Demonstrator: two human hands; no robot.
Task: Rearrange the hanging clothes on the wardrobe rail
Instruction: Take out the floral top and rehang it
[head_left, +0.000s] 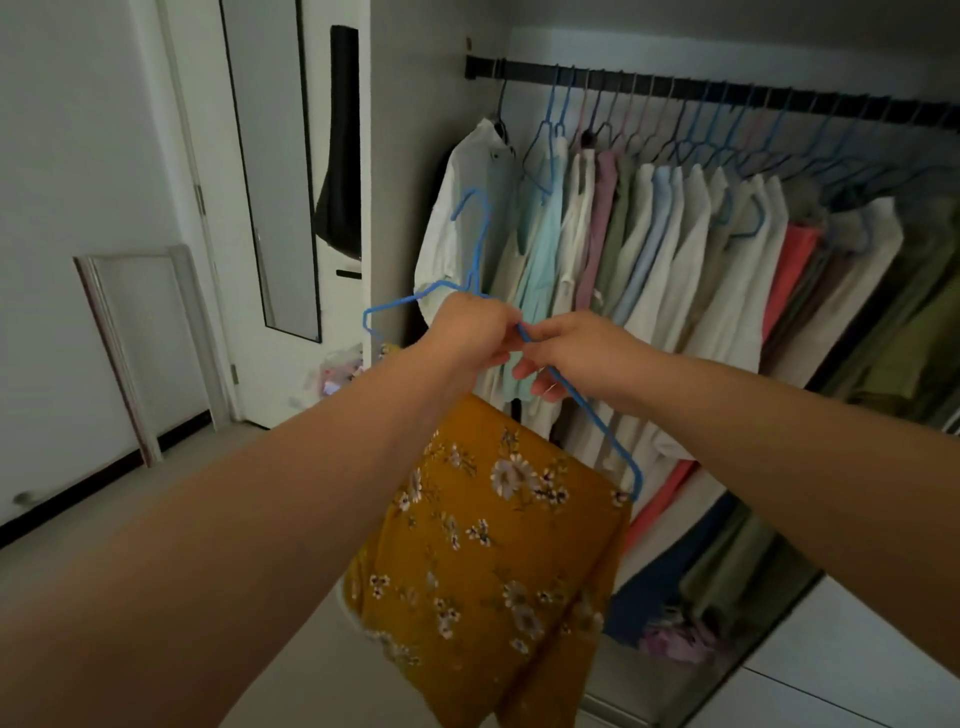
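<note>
A blue wire hanger (597, 415) carries a mustard-yellow floral garment (488, 561) in front of the open wardrobe. My left hand (472, 332) grips the hanger near its neck, below the hook. My right hand (576, 353) pinches the hanger's right shoulder wire just beside it. The black wardrobe rail (727, 91) runs across the top with several hung shirts (649, 244) in white, pale blue, pink, green and coral. The hanger in my hands is off the rail, below and left of it.
An empty blue hanger (545, 150) hangs near the rail's left end beside a white shirt (467, 208). A tall mirror (270, 166) is fixed to the white door at left. A framed panel (145, 348) leans against the wall. Folded clothes (675, 623) lie low in the wardrobe.
</note>
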